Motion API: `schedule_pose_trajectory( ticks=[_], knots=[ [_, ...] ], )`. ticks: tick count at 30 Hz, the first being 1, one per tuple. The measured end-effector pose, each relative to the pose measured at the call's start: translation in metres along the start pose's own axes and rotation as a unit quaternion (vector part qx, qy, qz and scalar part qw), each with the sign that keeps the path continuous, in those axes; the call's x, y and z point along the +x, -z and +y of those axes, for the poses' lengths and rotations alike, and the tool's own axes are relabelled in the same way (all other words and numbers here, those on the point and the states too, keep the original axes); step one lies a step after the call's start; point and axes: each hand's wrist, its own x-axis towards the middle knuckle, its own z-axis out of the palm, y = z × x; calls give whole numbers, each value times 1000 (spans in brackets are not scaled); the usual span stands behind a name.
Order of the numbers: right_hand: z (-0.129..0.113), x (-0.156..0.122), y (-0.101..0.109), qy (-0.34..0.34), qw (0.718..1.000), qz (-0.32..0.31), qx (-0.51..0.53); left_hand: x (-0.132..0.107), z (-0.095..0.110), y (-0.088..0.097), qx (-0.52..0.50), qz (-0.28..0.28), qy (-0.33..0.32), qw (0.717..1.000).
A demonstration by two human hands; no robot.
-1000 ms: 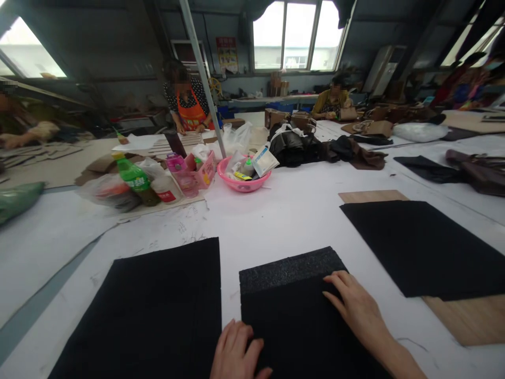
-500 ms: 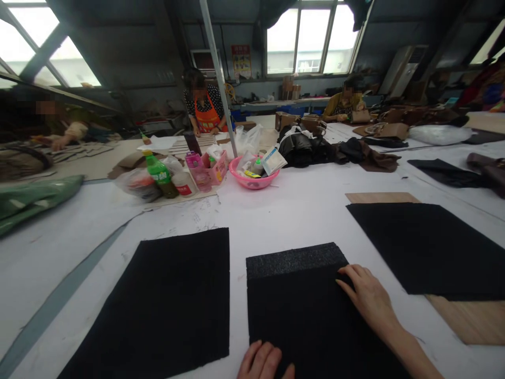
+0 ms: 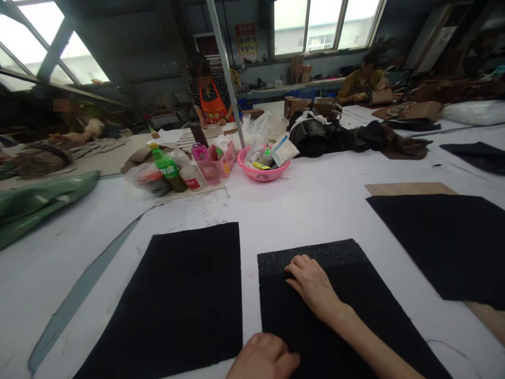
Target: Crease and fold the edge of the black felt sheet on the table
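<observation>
Head view: both hands flat on a black fabric sheet [image 3: 355,316] over a foam pad [image 3: 315,255].
Right hand [image 3: 311,284] presses with fingers spread near the far edge; left hand [image 3: 262,360], loosely curled, holds nothing at the near edge. Smoothing probably works best with even, outward pressure.

A broad white-topped work table [image 3: 315,205] fills the foreground; a slanted grey metal pole [image 3: 226,73] rises from it towards the dark sloping ceiling; bright daylight enters through a wide multi-pane window [image 3: 327,23] in the dark far wall and a slanted skylight [image 3: 43,47] at left; a red-and-yellow poster [image 3: 246,42] hangs beside the window.
</observation>
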Motion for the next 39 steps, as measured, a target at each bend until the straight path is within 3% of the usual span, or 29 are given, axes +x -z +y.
schedule_pose_trajectory(
  ticks=[2,4,8,12,21,32,36,39],
  knots=[
    [2,2,-1,-1,1000,-3,-3,18,-3,29,-39,-40,77,995],
    [3,4,-1,-1,1000,-6,-4,37,-9,47,-6,-14,147,989],
    [3,6,0,5,1000,-5,0,68,-27,51,67,51,193,978],
    [5,7,3,33,999,-4,17,82,-42,48,81,59,180,979],
    [15,4,1,128,990,12,60,91,-57,64,95,39,119,988],
    [29,0,-3,147,987,22,62,97,-60,70,83,18,84,993],
    [57,-7,11,137,990,37,19,92,-68,73,76,17,88,993],
    [102,-26,26,92,993,72,-34,88,-72,73,66,19,89,994]
  ],
)
